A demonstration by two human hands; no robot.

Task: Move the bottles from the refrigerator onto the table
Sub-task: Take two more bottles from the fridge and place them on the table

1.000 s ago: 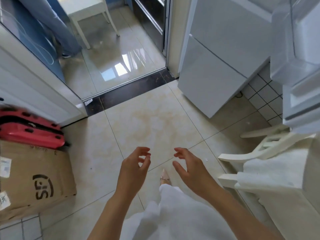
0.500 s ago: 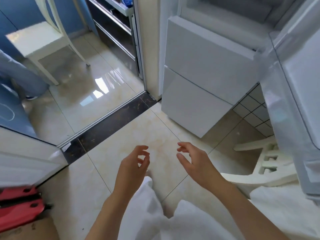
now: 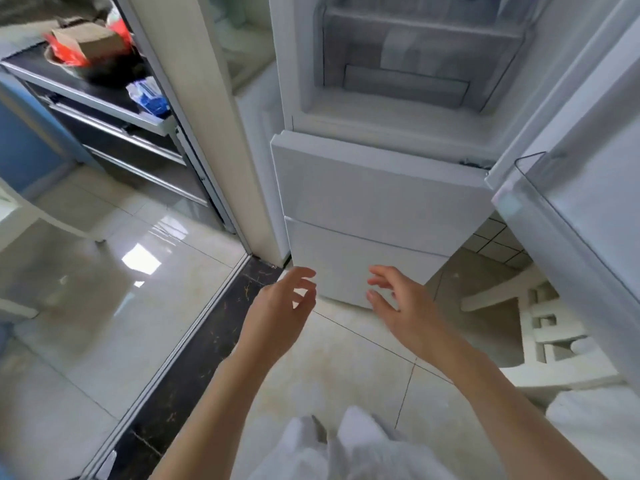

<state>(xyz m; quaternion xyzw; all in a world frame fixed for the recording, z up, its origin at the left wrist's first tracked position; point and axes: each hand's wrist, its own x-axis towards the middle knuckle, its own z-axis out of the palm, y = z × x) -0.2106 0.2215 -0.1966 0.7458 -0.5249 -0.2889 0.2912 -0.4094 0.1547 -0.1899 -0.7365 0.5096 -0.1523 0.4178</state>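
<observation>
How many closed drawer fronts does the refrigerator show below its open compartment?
2. The upper drawer front sits directly under the open compartment; the lower drawer front is beneath it, near the floor. Its bottom part is partly hidden by the hands.

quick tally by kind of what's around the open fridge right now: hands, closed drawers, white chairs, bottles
hands: 2, left and right, both empty
closed fridge drawers: 2, upper and lower
white chairs: 1, by the open door
bottles: 0 in view
total: 5
</observation>
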